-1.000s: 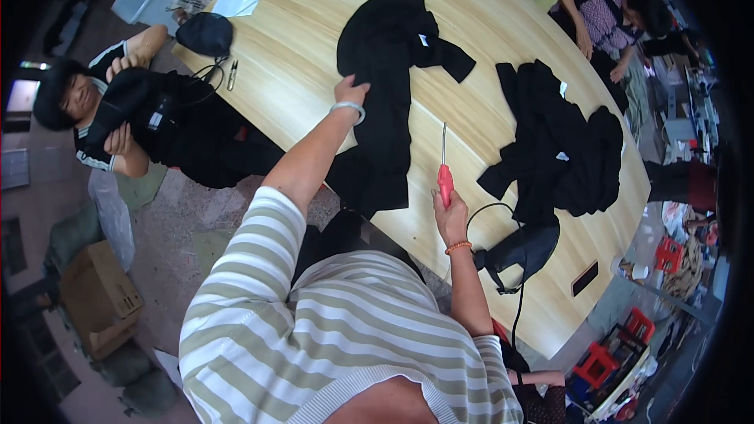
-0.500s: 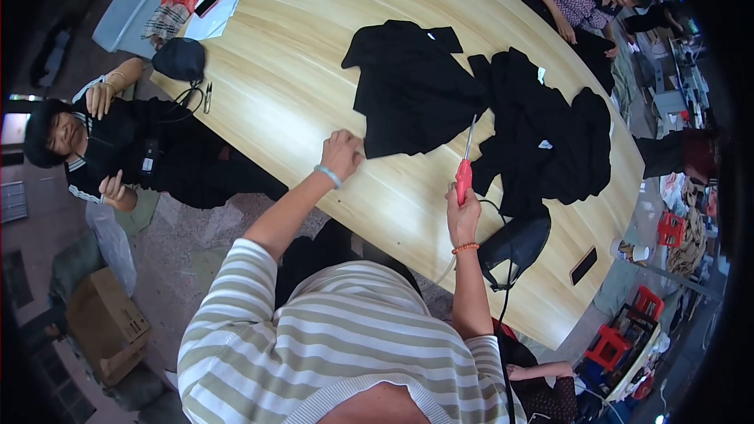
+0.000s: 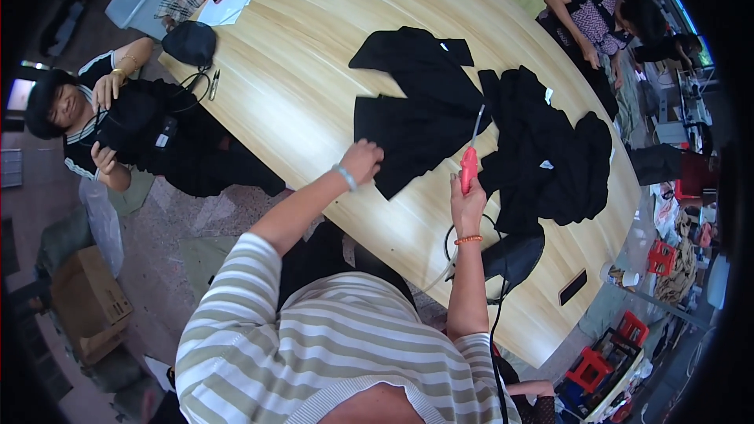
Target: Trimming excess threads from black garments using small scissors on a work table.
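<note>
The black garment [image 3: 428, 114] lay spread near the middle of the pale wood worktop [image 3: 290, 55], a small white label near its far edge at about one o'clock. Taking that garment as the clock's centre, the left hand [image 3: 362, 162] was between seven and eight o'clock at the cloth's near edge, its fingers loosely curled — whether they pinched any fabric I cannot tell. At five o'clock the right hand [image 3: 469, 204] had its fingers wrapped firmly around a red-handled tool [image 3: 469, 169], whose thin metal shaft pointed toward twelve to one, its tip in front of the garment's right-hand edge. Between three and four lay a rumpled black pile of cloth [image 3: 550, 157] with white labels, and near five o'clock, beyond the right wrist, a black bag [image 3: 514, 257]. A dark phone [image 3: 572, 287] rested between four and five, close to the worktop's edge. Across at nine were small snips [image 3: 214, 85], with a dark pouch [image 3: 191, 43] just beside them and white papers [image 3: 228, 8] at ten. A co-worker [image 3: 102, 110] at nine o'clock held dark material in both hands — another person [image 3: 601, 23] bent forward at two.
</note>
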`<state>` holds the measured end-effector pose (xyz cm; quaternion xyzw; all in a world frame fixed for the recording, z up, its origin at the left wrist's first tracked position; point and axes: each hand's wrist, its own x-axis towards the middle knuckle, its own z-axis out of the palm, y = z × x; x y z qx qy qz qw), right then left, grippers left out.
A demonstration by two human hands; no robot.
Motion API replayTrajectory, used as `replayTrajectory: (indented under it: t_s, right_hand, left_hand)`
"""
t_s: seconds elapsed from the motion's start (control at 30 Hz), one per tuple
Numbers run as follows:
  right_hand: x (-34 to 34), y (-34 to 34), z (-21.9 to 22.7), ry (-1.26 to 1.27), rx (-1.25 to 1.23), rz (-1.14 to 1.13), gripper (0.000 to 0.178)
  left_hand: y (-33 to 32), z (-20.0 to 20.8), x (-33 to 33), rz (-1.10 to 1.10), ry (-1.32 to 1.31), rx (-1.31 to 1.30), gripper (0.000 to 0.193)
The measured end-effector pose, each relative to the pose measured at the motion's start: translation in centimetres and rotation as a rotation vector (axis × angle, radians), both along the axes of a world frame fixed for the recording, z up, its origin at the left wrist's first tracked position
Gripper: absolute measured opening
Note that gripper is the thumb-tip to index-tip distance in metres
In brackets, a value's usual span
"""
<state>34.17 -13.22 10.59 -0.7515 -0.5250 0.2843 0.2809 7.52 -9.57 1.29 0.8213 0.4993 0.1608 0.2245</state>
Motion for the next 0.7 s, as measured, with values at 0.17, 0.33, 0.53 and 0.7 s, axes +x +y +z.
replayTrajectory:
  t_s: [0.17,0.33,0.53,0.7]
  right_hand:
    - [-0.6,1.6,0.9,-0.106,0.051,-0.016,0.040]
    - [-4.6,4.3,1.8,-0.273,0.137,0.094,0.056]
    - [-10.1,7.3,2.7,-0.323,0.230,0.201,0.059]
    - [-14.1,10.2,2.1,-0.363,0.188,0.296,0.062]
  left_hand:
    - [-10.1,3.6,-2.7,-0.056,-0.065,-0.233,0.021]
    - [-13.2,5.4,-3.2,0.441,-0.167,0.069,0.047]
    - [-10.4,2.3,-4.6,0.625,0.011,-0.114,0.060]
    - [-13.3,2.6,-2.6,0.340,-0.242,-0.241,0.046]
